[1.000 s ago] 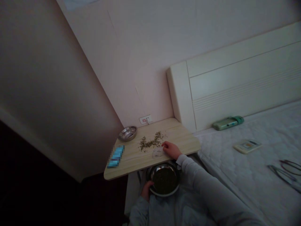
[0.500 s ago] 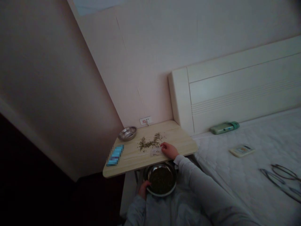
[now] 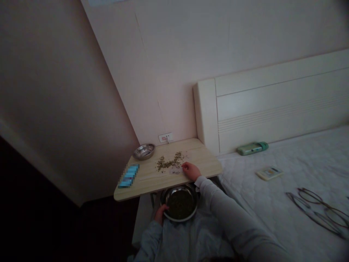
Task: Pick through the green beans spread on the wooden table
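My left hand (image 3: pixel 160 214) grips the near left rim of a steel bowl (image 3: pixel 178 219), thumb over the edge. The bowl sits at my lap, partly under the table's edge, with a dark greenish mass inside. My right hand (image 3: pixel 191 171) rests low over the table, fingers curled together in a pinch; whatever may be between the fingertips is hidden. Just left of the fingertips lies a small patch of clear or pale film (image 3: pixel 175 170) with a few dark specks. Small greenish-brown grains (image 3: pixel 170 162) are scattered beyond it.
On the pale wooden table (image 3: pixel 147 182) stand a second steel bowl (image 3: pixel 144 152) at the back left and a phone (image 3: pixel 129 176) with a blurred blue screen. A wall socket (image 3: pixel 165 137) is behind. The bed at right holds a green case (image 3: pixel 252 148), a pale device (image 3: pixel 269 173) and glasses (image 3: pixel 321 211).
The whole view has shifted slightly, so things appear a little further left. My right hand stays in about the same place beside the grains, and my left hand keeps the bowl.
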`<state>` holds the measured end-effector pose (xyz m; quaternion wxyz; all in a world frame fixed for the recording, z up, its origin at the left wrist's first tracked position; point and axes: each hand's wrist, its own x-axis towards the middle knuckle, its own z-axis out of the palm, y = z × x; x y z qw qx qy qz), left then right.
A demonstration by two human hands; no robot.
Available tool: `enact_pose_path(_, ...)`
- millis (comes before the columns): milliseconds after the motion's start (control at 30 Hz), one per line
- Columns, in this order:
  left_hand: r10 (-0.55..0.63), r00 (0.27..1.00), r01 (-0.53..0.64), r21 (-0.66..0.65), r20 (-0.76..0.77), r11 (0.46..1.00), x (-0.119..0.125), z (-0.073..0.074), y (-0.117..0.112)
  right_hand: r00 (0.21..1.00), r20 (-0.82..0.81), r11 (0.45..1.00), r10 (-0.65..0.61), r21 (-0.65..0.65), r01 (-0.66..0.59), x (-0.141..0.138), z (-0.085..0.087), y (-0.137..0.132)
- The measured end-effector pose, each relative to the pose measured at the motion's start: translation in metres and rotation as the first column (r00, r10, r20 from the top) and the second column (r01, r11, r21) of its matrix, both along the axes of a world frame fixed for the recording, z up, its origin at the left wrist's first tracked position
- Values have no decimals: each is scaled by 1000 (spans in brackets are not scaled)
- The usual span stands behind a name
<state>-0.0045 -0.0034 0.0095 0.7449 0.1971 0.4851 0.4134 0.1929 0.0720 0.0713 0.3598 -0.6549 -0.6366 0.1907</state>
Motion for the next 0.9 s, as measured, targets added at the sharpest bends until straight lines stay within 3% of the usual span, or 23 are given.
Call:
enact_pose_path(167, 34, 999, -34, -43, -5, 998, 5, 7, -3, 1000, 5, 1000, -14, -17, 14, -2, 0, -1)
enact_pose_path(433, 24, 999, -23, -45, 24, 999, 2, -3, 2, 998, 53, 997, -38, -72, 42, -9, 4, 5)
enact_pose_path(667, 29, 999, -27, -73, 15, 997, 3, 0, 1, 994, 96, 995, -48, -85, 56, -15, 3, 14)
enact_pose_path(900, 18, 1000, -18, -25, 17, 1000, 0, -8, 3, 992, 129, 998, -13, -64, 22, -14, 4, 17)
